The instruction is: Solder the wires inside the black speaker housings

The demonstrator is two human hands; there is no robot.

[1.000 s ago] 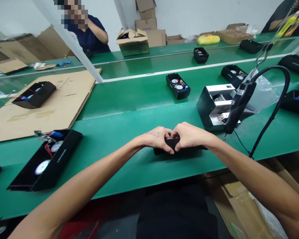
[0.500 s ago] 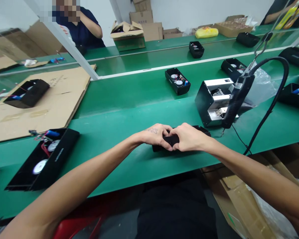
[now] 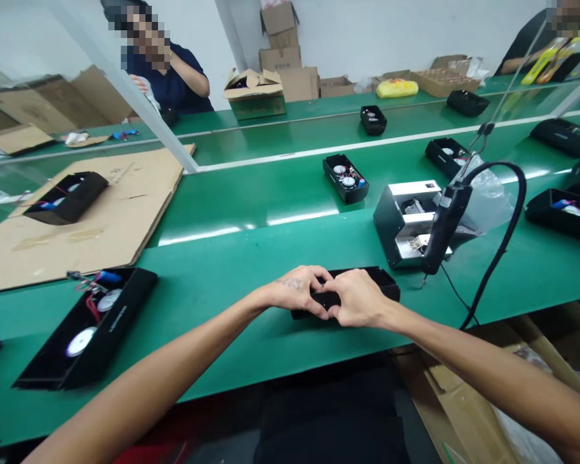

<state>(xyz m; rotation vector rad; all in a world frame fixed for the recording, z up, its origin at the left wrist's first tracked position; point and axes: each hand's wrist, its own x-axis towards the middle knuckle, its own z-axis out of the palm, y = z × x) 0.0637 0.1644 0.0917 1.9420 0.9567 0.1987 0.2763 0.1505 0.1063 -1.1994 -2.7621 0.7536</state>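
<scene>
Both hands meet over one black housing that lies flat on the near strip of the green bench, straight ahead of the person. The left hand curls over its left end, fingers bent down onto the top edge, and the right hand does the same just beside it, thumbs touching; each grips the housing, which runs on to the right past the right hand.

Just right of the housing and a little farther off stands a silver and black metal box, open toward the near side, with a black power screwdriver hanging in front of it on a thick black cable. Nothing lies between the hands and the housing. At the near left sits an open black case with round white parts and red and blue wiring inside. Farther left a second black case rests on a cardboard sheet. Another small open unit lies on the middle of the bench, beyond the hands. At the far left a person in a dark blue top sits behind the bench.

The housing is long, low, matt black; its inside is hidden by the hands.
</scene>
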